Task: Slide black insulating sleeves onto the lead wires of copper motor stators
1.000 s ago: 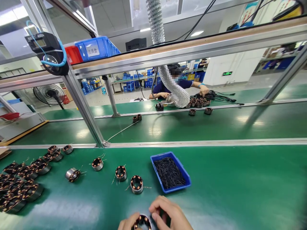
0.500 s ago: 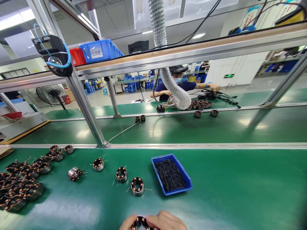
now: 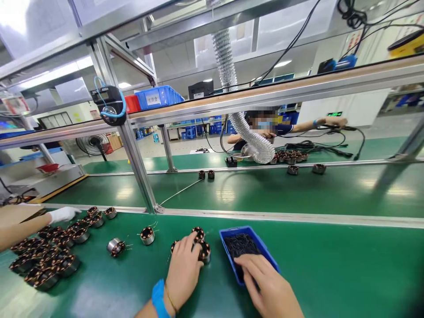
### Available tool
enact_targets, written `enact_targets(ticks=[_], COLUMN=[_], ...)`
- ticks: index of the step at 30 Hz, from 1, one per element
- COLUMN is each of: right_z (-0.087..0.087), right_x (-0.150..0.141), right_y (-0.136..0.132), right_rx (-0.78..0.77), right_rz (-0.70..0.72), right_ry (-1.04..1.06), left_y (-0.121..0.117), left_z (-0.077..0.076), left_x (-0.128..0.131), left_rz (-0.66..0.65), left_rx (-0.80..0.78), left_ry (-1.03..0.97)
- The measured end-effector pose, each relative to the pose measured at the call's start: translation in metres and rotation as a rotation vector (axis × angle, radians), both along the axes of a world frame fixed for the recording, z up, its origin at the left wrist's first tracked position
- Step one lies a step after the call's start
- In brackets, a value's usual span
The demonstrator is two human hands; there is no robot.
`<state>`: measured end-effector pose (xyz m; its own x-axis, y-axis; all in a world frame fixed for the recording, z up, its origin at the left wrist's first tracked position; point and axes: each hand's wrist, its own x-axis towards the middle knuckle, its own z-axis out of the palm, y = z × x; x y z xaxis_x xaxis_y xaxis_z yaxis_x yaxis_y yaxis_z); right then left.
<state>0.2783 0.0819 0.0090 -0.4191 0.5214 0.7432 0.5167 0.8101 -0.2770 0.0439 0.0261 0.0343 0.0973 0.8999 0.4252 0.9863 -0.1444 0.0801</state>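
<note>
My left hand [image 3: 185, 267], with a blue band at the wrist, reaches over a small group of wound motor stators. Its fingers are spread and touch them. A far stator [image 3: 198, 233] shows past the fingertips, and another stator [image 3: 204, 253] sits beside the thumb; a third is mostly hidden on the left. My right hand [image 3: 261, 278] dips into the blue tray [image 3: 270, 258], fingertips on thin black tube pieces [image 3: 241, 244]. Thumb and fingers look apart, with nothing visible between them.
A lone stator [image 3: 147, 236] and a tipped stator [image 3: 115, 247] lie left of my hands. Many stators [image 3: 49, 260] crowd the far left, where another person's gloved hand [image 3: 62, 215] reaches in. An aluminium post [image 3: 137, 163] and rail stand behind. Opposite, a co-worker handles black cables [image 3: 311, 148].
Both my hands have left the near edge, where they held a stator. The left is now over the grouped stators, the right in the tray. A gloved hand has appeared at left.
</note>
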Motion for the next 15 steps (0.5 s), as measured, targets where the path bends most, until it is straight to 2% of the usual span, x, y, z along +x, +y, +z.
enact_targets(ticks=[3, 6, 8, 11, 13, 15], right_z=[-0.003, -0.002, 0.000, 0.006, 0.009, 0.011], right_x=[-0.001, -0.003, -0.005, -0.007, -0.006, -0.003], right_y=[0.023, 0.040, 0.044, 0.045, 0.045, 0.046], right_rx=[0.036, 0.003, -0.030, -0.063, -0.088, -0.115], right_rz=[-0.114, -0.161, -0.173, -0.184, -0.189, -0.190], right_ry=[-0.234, -0.422, -0.437, -0.407, -0.378, -0.343], left_y=[0.006, -0.004, -0.017, -0.042, -0.056, -0.067], left_z=[0.008, 0.008, 0.003, -0.015, -0.032, -0.050], left_x=[-0.013, -0.031, -0.042, -0.047, -0.040, -0.026], left_rz=[0.136, 0.230, 0.187, 0.017, -0.099, -0.134], left_rx=[0.002, -0.087, -0.110, -0.065, -0.023, 0.045], left_ry=[0.011, 0.019, -0.002, -0.037, -0.065, -0.105])
